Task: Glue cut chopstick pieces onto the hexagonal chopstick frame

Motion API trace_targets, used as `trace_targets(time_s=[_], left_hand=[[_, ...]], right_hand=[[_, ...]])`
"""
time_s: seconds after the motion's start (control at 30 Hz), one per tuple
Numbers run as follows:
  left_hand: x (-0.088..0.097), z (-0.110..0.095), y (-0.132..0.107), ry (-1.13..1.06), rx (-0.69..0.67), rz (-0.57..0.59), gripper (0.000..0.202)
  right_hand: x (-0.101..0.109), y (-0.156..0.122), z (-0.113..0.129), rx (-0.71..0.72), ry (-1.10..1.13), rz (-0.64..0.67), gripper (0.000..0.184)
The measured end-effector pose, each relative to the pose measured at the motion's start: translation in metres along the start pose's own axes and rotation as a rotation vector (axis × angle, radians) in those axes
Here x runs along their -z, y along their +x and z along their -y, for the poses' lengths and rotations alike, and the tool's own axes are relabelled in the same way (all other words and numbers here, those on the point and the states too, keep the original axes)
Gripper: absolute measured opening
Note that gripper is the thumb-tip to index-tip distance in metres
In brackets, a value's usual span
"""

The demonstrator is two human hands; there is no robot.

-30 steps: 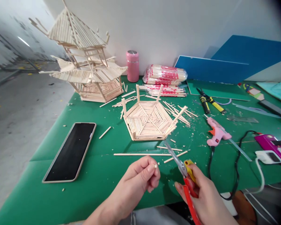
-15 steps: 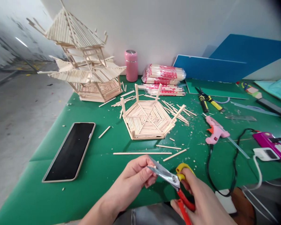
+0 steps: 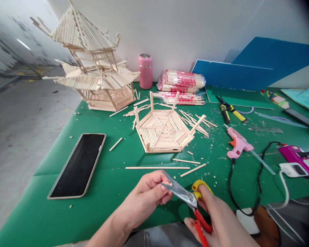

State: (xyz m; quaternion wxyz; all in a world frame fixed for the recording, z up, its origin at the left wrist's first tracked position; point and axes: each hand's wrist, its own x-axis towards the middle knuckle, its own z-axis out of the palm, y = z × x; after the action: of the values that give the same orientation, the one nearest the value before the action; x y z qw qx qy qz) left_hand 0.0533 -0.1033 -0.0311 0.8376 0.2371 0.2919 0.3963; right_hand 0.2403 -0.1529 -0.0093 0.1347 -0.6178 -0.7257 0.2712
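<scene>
1) My left hand [image 3: 150,193], over the middle of the near edge of the table [image 3: 113,187], is closed in a pinch on a small pale stick piece [image 3: 170,185]; only its tip shows, so I cannot tell its length;
2) my right hand [image 3: 216,216], just to the right along the same edge, holds the red and yellow handles of the scissors [image 3: 190,197]; the handles stand apart;
3) the blades make a narrow V pointing at my left fingertips, with the stick tip between them; I cannot tell whether the metal touches it;
4) the hexagonal stick base [image 3: 164,132] lies flat at the middle of the table, beyond my hands; posts rise along its rim, some nearly upright, those on the right leaning outward;
5) between that base and the near edge, a long stick [image 3: 157,168] lies roughly parallel to the edge; two shorter sticks lie near its right end;
6) the tiered stick model [image 3: 95,80] stands at the far left corner; the pink flask [image 3: 145,72] and the wrapped stick bundles [image 3: 181,82] sit along the far edge;
7) a phone [image 3: 78,166] lies near the left edge, dark screen up;
8) right of the base lies a pink glue gun [image 3: 238,144]; the yellow-and-black pliers [image 3: 231,111] lie beyond it, closer to the far edge
</scene>
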Motion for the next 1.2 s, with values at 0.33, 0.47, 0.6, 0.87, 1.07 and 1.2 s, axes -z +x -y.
trace_targets(time_s=[0.33,0.47,0.6,0.87,1.07,1.2], left_hand=[[-0.004,-0.002,0.0,-0.006,0.02,0.0,0.021],[-0.004,-0.001,-0.001,0.003,0.027,-0.006,0.022],[-0.003,-0.001,-0.002,0.021,0.022,-0.002,0.023],[-0.008,0.001,-0.001,0.038,-0.022,0.052,0.019],[-0.006,-0.002,-0.005,0.174,-0.043,0.115,0.017],[-0.004,-0.007,-0.015,0.541,-0.053,0.073,0.017]], right_hand=[[-0.009,-0.001,-0.01,-0.034,-0.043,0.06,0.024],[-0.013,-0.004,-0.011,-0.06,0.004,0.016,0.023],[-0.015,-0.005,-0.012,-0.077,0.047,0.01,0.025],[-0.03,-0.006,-0.013,-0.186,0.239,0.051,0.015],[-0.018,-0.008,-0.034,-0.291,0.375,-0.258,0.025],[0.011,-0.003,-0.07,-0.4,0.012,-0.327,0.043]])
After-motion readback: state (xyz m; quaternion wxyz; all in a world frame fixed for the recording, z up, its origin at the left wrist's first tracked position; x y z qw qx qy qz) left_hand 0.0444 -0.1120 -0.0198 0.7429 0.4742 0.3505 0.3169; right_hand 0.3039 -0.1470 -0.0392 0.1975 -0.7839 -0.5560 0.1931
